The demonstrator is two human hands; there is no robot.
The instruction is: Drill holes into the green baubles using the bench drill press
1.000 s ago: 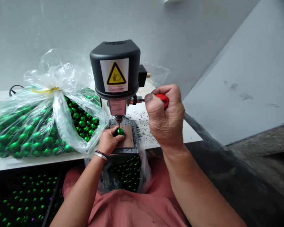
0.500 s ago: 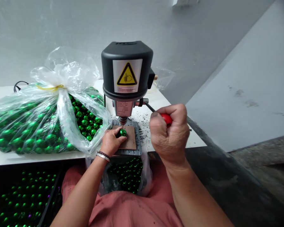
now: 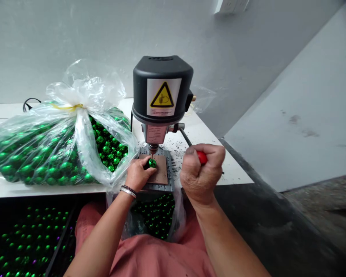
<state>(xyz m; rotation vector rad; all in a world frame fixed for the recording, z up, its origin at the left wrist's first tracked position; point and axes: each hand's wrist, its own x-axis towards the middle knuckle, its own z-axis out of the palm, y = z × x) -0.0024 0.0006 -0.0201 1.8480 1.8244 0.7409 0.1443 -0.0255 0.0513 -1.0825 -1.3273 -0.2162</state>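
My left hand (image 3: 138, 173) pinches a shiny green ball (image 3: 152, 163) between thumb and fingers, on a brown board (image 3: 161, 175) that lies on the base of a bench drill press (image 3: 163, 88). Right above the ball is the thin drill bit (image 3: 152, 156); whether its tip is inside the ball I cannot tell. My right hand (image 3: 202, 173) is closed around the red knob (image 3: 202, 157) of the drill press's feed lever (image 3: 186, 137). To the left of the press lies a clear plastic bag (image 3: 83, 134) of green balls, tied with a yellow strip and torn open at the side facing the press.
Dark shavings litter the white table (image 3: 233, 173) around the press. An open plastic bag (image 3: 177, 215) with more green balls sits at my lap, below the table edge. At lower left is a dark container (image 3: 59, 250) of green balls. A wall stands behind the table.
My right hand has pulled the lever's red knob lower. My left hand still holds the ball under the bit. The whole view has shifted slightly.
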